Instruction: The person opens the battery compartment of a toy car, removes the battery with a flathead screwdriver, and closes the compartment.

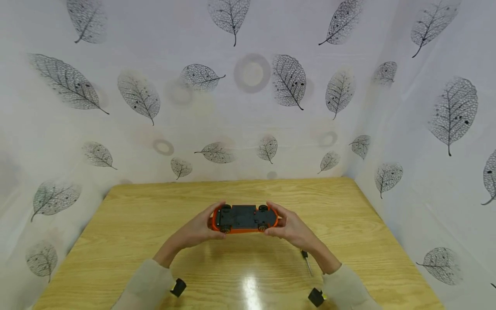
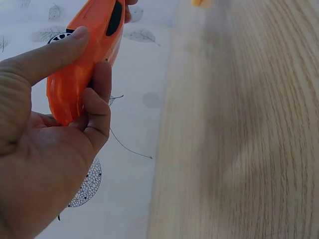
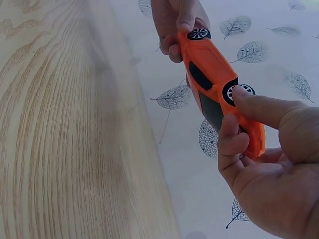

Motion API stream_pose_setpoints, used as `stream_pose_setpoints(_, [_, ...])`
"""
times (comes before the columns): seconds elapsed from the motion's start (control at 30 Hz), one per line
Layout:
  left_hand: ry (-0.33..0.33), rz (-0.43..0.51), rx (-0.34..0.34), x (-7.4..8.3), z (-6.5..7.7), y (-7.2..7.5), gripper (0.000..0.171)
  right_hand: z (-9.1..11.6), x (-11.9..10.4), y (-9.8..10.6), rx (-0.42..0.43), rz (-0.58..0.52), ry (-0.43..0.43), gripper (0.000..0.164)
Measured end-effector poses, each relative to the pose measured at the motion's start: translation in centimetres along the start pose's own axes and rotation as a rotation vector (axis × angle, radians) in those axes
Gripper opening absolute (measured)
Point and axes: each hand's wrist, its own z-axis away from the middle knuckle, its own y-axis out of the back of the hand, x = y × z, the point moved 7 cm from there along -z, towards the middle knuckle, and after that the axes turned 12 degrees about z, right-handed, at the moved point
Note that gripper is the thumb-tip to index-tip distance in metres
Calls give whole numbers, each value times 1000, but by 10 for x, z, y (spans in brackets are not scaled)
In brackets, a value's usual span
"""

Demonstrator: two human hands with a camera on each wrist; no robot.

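Note:
Both hands hold an orange toy car above the table, its black underside and wheels turned toward the head camera. My left hand grips one end, and my right hand grips the other. In the left wrist view the left thumb lies along the orange body, fingers curled beneath. From the right wrist, the car shows its side windows and two wheels; the right thumb presses by the nearer wheel. The roof is hidden in the head view.
A screwdriver with a black handle lies on the wooden table beside the right forearm. Small black devices sit at both wrists. White cloth with leaf prints hangs behind and along the sides.

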Motion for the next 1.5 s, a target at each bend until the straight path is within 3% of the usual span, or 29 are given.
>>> stream_pose_setpoints(0.17, [12,8,1,-4,-1,1,96,0,-1,1,-4,-13,-8,87])
stream_pose_setpoints(0.43, [-28,205,-37,-6,-3,-3,88,-1,-2,3,-3,-1,0,83])
stream_pose_setpoints(0.7, [-53,304,-38,-5,-3,-3,88,-2,-5,4,-18,-25,14,84])
stream_pose_setpoints(0.87, [-61,337,-30,-5,-3,-2,88,-3,-8,10,11,43,23,75])
stream_pose_setpoints(1.2, [-79,340,-36,-5,-2,-5,85,-7,-28,26,243,256,164,42])
stream_pose_setpoints(1.5, [-67,349,-48,-3,-2,-9,85,-17,-36,22,195,347,209,27])
